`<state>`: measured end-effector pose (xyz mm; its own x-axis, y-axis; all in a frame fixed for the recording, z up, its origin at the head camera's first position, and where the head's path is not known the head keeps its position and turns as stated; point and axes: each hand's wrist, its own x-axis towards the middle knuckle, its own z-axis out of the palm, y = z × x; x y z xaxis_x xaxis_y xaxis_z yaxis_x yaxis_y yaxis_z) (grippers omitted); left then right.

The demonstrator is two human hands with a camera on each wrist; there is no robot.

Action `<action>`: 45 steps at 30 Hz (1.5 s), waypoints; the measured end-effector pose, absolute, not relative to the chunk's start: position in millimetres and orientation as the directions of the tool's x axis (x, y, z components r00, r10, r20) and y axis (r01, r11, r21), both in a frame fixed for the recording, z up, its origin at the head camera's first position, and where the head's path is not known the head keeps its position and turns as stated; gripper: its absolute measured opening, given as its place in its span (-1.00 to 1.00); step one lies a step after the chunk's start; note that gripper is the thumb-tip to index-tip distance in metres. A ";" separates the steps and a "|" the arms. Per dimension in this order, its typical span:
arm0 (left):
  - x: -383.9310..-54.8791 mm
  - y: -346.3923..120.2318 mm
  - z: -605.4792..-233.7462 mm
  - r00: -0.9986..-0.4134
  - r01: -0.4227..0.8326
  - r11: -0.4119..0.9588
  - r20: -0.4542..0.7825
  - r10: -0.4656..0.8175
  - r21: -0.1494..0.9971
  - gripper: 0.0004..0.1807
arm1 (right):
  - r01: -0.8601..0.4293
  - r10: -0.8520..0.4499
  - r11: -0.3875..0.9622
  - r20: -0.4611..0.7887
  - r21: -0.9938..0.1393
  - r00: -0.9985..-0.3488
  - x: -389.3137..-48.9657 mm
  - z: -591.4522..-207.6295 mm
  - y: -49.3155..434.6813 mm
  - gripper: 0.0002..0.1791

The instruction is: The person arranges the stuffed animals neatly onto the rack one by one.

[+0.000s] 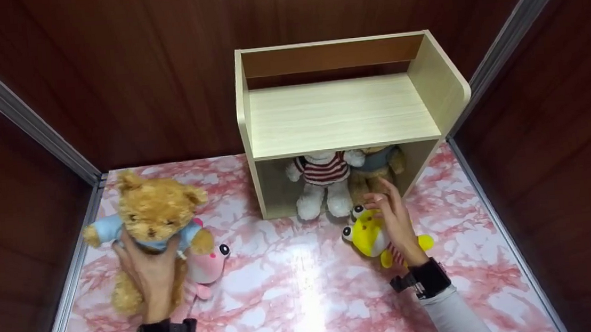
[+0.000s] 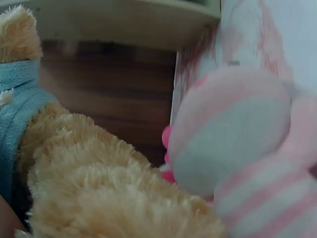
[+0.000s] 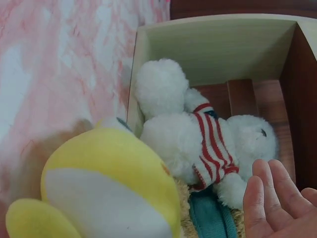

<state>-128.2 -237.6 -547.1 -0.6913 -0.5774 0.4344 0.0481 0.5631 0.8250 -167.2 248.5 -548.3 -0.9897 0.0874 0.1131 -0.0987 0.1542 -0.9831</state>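
My left hand (image 1: pixel 151 272) grips a tan teddy bear (image 1: pixel 157 207) in a light blue top around its body, at the left. Just behind that bear, a pink plush frog (image 1: pixel 210 264) with striped body lies on the floor, partly covered by it. My right hand (image 1: pixel 399 221) is over a yellow plush frog (image 1: pixel 367 237) with bulging eyes, its fingers loosely extended and holding nothing. In the right wrist view the fingers (image 3: pixel 272 198) point toward the shelf opening, apart from the yellow frog's head (image 3: pixel 114 163).
A pale wooden shelf unit (image 1: pixel 342 114) stands against the back wall. In its lower compartment sit a white plush toy (image 1: pixel 323 174) in a red-striped sweater and a brown bear (image 1: pixel 375 161) in a grey-blue top. Dark wood panels enclose the pink marbled floor (image 1: pixel 285 295).
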 end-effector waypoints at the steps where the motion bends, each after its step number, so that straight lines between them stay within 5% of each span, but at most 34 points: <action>1: -129.0 -231.7 -547.4 -0.697 0.069 0.567 0.446 -0.561 0.821 0.07 | -0.102 0.083 0.157 0.116 -0.982 -0.990 -167.0 -548.3 247.7 -0.42; 12: -127.3 -165.0 -558.1 -0.770 0.243 0.562 0.509 -0.383 0.791 0.18 | -0.102 0.047 0.126 0.109 -0.987 -0.993 -167.3 -549.3 234.5 -0.52; 21: -130.8 -94.3 -590.6 -0.739 0.440 0.582 0.644 -0.199 0.684 0.20 | -0.184 -0.099 0.106 0.174 -0.977 -0.980 -161.7 -543.1 207.7 -0.59; 28: -134.1 -53.0 -604.9 -0.803 0.377 0.597 0.571 -0.170 0.708 0.16 | -0.247 -0.208 0.056 0.231 -0.967 -0.951 -158.0 -534.6 187.5 -0.55; 35: -136.5 -33.6 -608.8 -0.868 0.277 0.609 0.466 -0.173 0.743 0.10 | -0.158 -0.222 0.083 0.136 -0.984 -0.966 -153.2 -534.6 177.9 -0.46; 45: -138.9 -19.5 -610.0 -0.884 0.220 0.632 0.426 -0.194 0.743 0.10 | -0.069 -0.193 0.027 0.062 -0.997 -0.979 -155.8 -541.1 168.8 -0.22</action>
<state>-138.9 -19.5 -610.0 -0.8838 -0.1937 0.4259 0.2195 0.6321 0.7431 -155.8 168.8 -541.1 -0.9791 -0.1934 0.0624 -0.0690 0.0272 -0.9972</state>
